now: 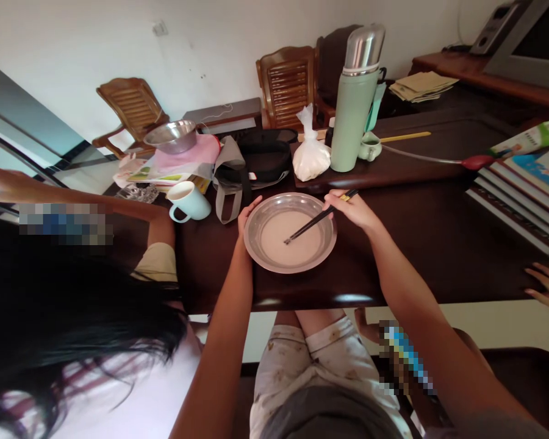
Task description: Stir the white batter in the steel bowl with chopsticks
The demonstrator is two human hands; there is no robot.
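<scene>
Lap: nearest of all, pale, dark-flecked shorts (274,366) below the front edge of the dark table (421,244)

Metal bowl: and here's the centrepiece, a wide metal bowl (289,269) over the table's near side, straight ahead of the lap; whether its base rests flat, I can't tell

Pale liquid: a cloudy pool of pale liquid (281,228) lies inside, well below the rim, so the load looks moderate but likely to slosh if tipped

Left hand: left hand (249,214) at the bowl's left side, fingers bent along the outer wall; how firmly they close is hidden

Right hand: right hand (348,206) above the right rim, fingers clamped on the dark chopsticks (308,227), tips down at the liquid

Bowl's feel: thin, stiff metal by the look of it, hardly fragile, probably slick if wet; best held by the flared rim, a palm against the wall

Chopsticks' feel: light, rigid, smooth, maybe slippery; the upper end, where the fingers sit, looks the sound place to take hold

Mug: out to the left, a pale blue mug (193,202), well apart from the bowl

Plastic bag: farther back, a knotted plastic bag (311,160) of white stuff just beside the green flask (354,122)

Chair: and farthest, a slatted wooden chair (288,82) by the wall
</scene>
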